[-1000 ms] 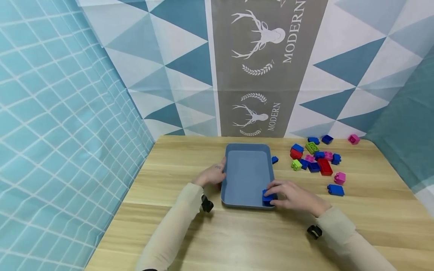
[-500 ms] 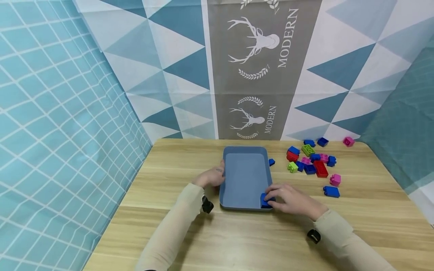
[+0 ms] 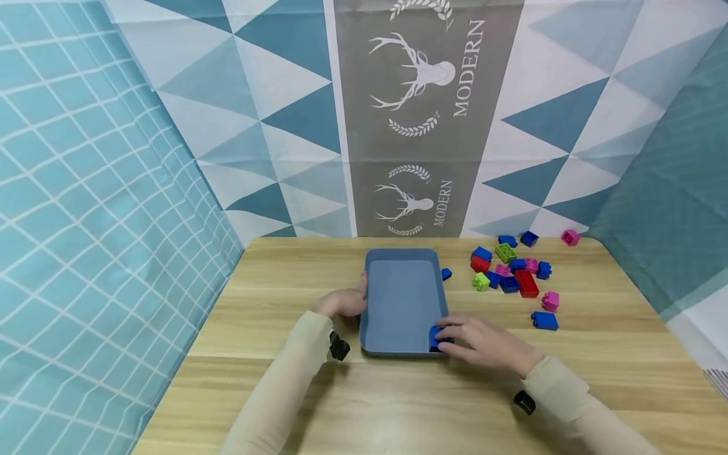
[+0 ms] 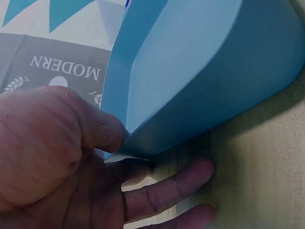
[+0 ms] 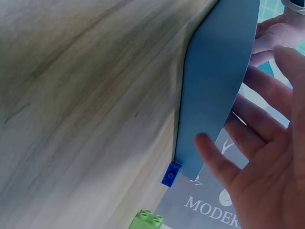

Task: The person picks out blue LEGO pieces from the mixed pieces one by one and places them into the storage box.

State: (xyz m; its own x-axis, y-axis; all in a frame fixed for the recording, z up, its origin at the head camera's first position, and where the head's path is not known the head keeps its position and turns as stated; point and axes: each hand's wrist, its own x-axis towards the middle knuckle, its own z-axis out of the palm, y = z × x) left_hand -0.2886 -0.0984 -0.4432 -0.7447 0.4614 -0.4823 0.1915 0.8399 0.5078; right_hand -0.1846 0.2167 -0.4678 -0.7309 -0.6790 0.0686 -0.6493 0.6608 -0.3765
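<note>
A shallow blue-grey tray (image 3: pixel 400 297) lies on the wooden table. At its left side my left hand (image 3: pixel 344 303) holds the wall, thumb at the rim and other fingers outside, as the left wrist view shows. My right hand (image 3: pixel 486 341) reaches over the near right corner, its thumb and fingers around a blue toy brick (image 3: pixel 434 339) inside the tray. The fingers cover much of this brick. In the right wrist view the tray's outer wall (image 5: pixel 214 76) hides it, while the little finger lies outside the wall.
Several toy bricks lie loose at the back right, among them a red brick (image 3: pixel 526 284), a lime green brick (image 3: pixel 481 281), a pink brick (image 3: pixel 550 301) and a blue brick (image 3: pixel 545 320). Another small blue brick (image 3: pixel 446 273) sits just right of the tray. A patterned cloth (image 3: pixel 406 158) hangs behind the table.
My right hand has lowered the blue brick into the tray's near right corner, and its fingers sit lower over it. The left hand stays at the tray's side. The head view has shifted slightly.
</note>
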